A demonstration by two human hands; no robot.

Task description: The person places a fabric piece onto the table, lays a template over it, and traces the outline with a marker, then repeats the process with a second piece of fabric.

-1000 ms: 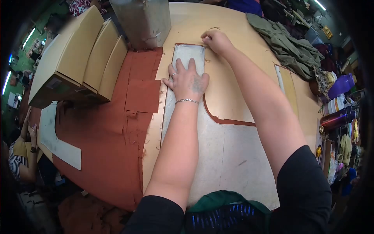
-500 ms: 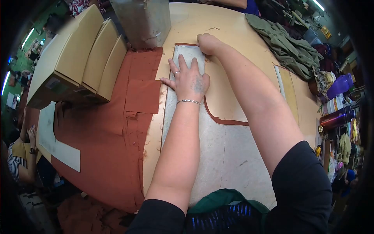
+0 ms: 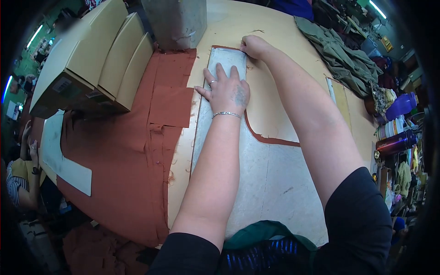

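Note:
A pale grey flat pattern piece [image 3: 284,178] lies on the table before me, with a thin rim of rust-coloured fabric [image 3: 268,140] showing from under its edges. My left hand [image 3: 228,94] rests flat on the narrow upper arm of the pattern, fingers spread, a ring and a bracelet on it. At the top right corner of that arm, my right hand [image 3: 255,46] is closed, knuckles up. Whatever its fingers grip is hidden from view.
Rust-coloured cloth [image 3: 114,151] covers the left side of the table [image 3: 270,110], with cardboard boxes [image 3: 75,68] and a white template [image 3: 75,172] on it. A grey metal block [image 3: 176,23] stands behind. Olive cloth [image 3: 337,55] lies far right, near a dark bottle [image 3: 394,143].
The whole view has shifted a little, the pattern now appearing slightly higher and further right. Both hands keep about the same places on the pattern.

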